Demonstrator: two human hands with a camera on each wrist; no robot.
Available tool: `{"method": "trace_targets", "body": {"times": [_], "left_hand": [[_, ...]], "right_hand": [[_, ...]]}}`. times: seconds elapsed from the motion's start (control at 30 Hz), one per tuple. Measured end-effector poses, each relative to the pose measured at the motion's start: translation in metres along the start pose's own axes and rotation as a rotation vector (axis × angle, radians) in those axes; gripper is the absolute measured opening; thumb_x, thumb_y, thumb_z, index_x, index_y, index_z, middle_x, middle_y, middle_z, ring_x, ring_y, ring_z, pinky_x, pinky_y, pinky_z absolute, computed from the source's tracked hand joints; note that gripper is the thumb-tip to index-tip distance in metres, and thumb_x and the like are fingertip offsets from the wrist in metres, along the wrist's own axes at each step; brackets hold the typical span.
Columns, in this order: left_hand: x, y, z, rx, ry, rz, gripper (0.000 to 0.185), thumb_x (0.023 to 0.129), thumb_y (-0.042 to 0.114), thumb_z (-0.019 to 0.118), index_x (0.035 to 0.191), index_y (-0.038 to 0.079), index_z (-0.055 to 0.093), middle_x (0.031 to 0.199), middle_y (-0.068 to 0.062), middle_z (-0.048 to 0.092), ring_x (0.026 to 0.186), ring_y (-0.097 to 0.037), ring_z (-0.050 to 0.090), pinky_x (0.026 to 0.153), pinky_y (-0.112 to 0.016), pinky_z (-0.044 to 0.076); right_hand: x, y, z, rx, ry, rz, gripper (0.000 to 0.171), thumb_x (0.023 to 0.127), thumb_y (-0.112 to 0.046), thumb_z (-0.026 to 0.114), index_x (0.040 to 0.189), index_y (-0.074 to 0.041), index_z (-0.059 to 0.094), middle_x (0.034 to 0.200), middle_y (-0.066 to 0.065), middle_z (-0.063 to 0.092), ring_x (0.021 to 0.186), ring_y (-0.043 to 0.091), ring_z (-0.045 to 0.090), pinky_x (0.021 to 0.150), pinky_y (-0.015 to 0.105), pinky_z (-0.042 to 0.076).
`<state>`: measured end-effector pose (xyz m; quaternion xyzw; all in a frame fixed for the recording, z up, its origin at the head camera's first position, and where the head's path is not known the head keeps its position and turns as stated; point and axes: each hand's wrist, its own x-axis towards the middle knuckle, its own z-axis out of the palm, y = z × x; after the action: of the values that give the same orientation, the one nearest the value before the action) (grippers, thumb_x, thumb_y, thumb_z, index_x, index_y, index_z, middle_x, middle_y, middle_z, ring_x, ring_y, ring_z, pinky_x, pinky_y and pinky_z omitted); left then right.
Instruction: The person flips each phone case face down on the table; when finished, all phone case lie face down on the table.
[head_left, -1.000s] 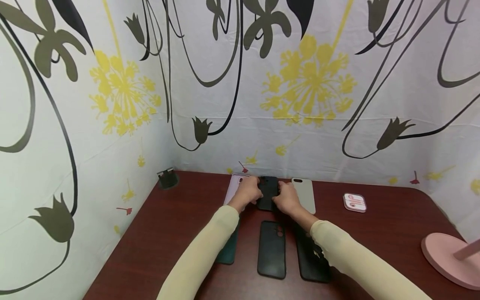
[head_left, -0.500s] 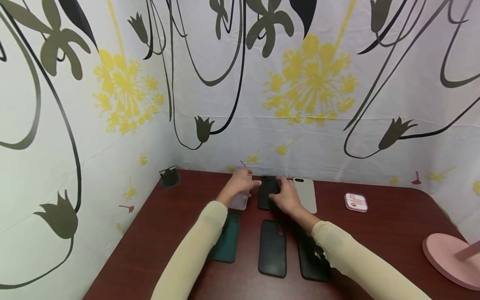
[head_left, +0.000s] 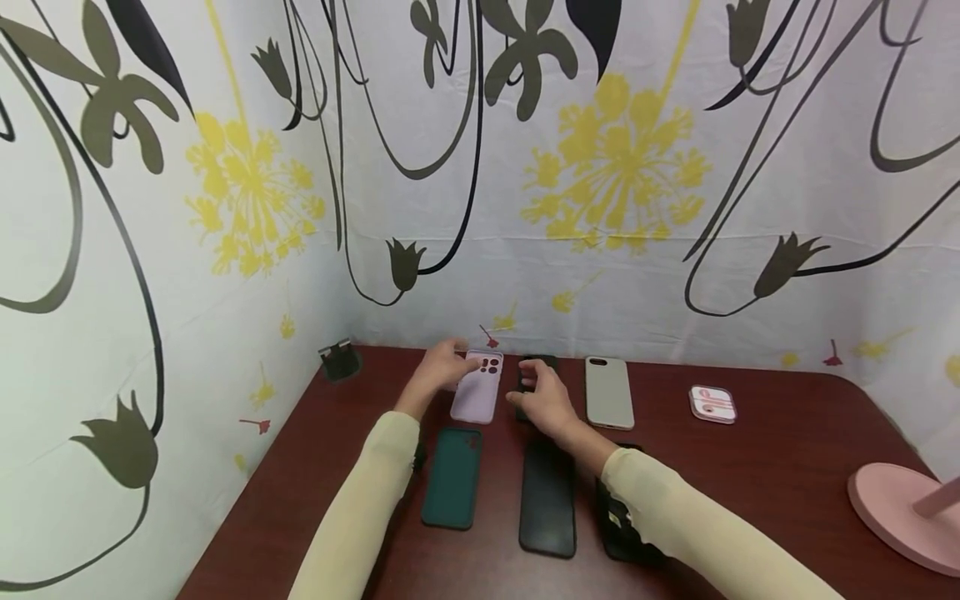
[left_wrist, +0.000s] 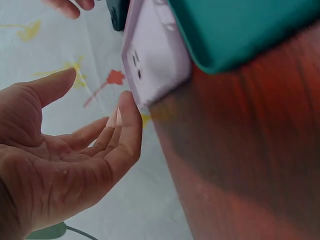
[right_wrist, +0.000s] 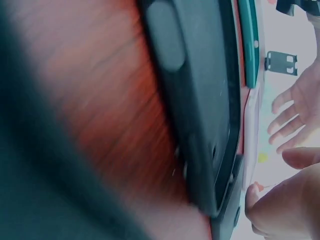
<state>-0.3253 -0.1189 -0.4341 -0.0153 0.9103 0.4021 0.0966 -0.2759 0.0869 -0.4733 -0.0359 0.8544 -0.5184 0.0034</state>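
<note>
We hover our left hand (head_left: 438, 367) and right hand (head_left: 542, 398), fingers spread and gripping nothing, beside the lilac case (head_left: 477, 390) and far black case (head_left: 525, 377), all six cases lying on the desk (head_left: 750, 467).

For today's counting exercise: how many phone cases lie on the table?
6: back row lilac, black behind the right hand, grey; front row green, black, black under the right sleeve.

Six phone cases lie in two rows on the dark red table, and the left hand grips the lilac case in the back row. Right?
Not quite. The left hand is open beside the lilac case, not gripping it; the left wrist view shows straight, spread fingers just off the case's edge. The rest holds: six cases in two rows on the dark red table, as the head view shows.
</note>
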Motion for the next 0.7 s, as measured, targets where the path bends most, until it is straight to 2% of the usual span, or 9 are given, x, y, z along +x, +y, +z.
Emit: {"method": "trace_targets", "body": {"times": [0.13,0.23,0.43,0.6,0.7], "left_hand": [[0.001,-0.008,0.000,0.029,-0.008,-0.037,0.066,0.103,0.036,0.070,0.155,0.002,0.047,0.145,-0.025,0.059,0.113,-0.033,0.072,0.075,-0.036,0.067],[0.001,-0.012,-0.001,0.009,-0.030,-0.048,0.068,0.102,0.032,0.071,0.157,0.002,0.045,0.147,-0.026,0.058,0.117,-0.036,0.071,0.073,-0.038,0.067],[-0.001,-0.015,-0.003,-0.044,-0.073,-0.052,0.070,0.100,0.025,0.075,0.158,0.003,0.043,0.146,-0.025,0.059,0.129,-0.038,0.065,0.077,-0.044,0.068],[-0.004,-0.017,-0.003,-0.061,-0.085,-0.030,0.067,0.100,0.022,0.074,0.157,0.002,0.043,0.149,-0.025,0.058,0.132,-0.038,0.063,0.078,-0.044,0.067],[-0.005,-0.018,-0.004,-0.052,-0.088,-0.033,0.061,0.103,0.020,0.068,0.156,0.002,0.044,0.146,-0.024,0.059,0.130,-0.038,0.064,0.077,-0.043,0.068]], "right_hand": [[-0.004,-0.006,0.007,0.054,-0.031,0.032,0.059,0.097,-0.012,0.073,0.150,-0.003,0.050,0.151,0.022,0.053,0.140,0.038,0.059,0.113,0.055,0.052],[-0.007,-0.011,0.014,0.142,-0.062,0.081,0.060,0.097,-0.012,0.072,0.151,-0.001,0.048,0.153,0.024,0.053,0.141,0.039,0.057,0.114,0.054,0.051],[-0.015,-0.022,0.028,0.285,-0.161,0.164,0.070,0.098,-0.013,0.068,0.158,0.005,0.036,0.159,0.027,0.047,0.144,0.041,0.054,0.116,0.052,0.049],[-0.016,-0.027,0.035,0.303,-0.155,0.199,0.073,0.099,-0.015,0.068,0.159,0.008,0.032,0.159,0.028,0.046,0.144,0.040,0.052,0.118,0.055,0.046],[-0.016,-0.030,0.038,0.342,-0.153,0.239,0.079,0.099,-0.020,0.069,0.162,0.007,0.029,0.165,0.028,0.038,0.150,0.040,0.045,0.123,0.056,0.042]]}}
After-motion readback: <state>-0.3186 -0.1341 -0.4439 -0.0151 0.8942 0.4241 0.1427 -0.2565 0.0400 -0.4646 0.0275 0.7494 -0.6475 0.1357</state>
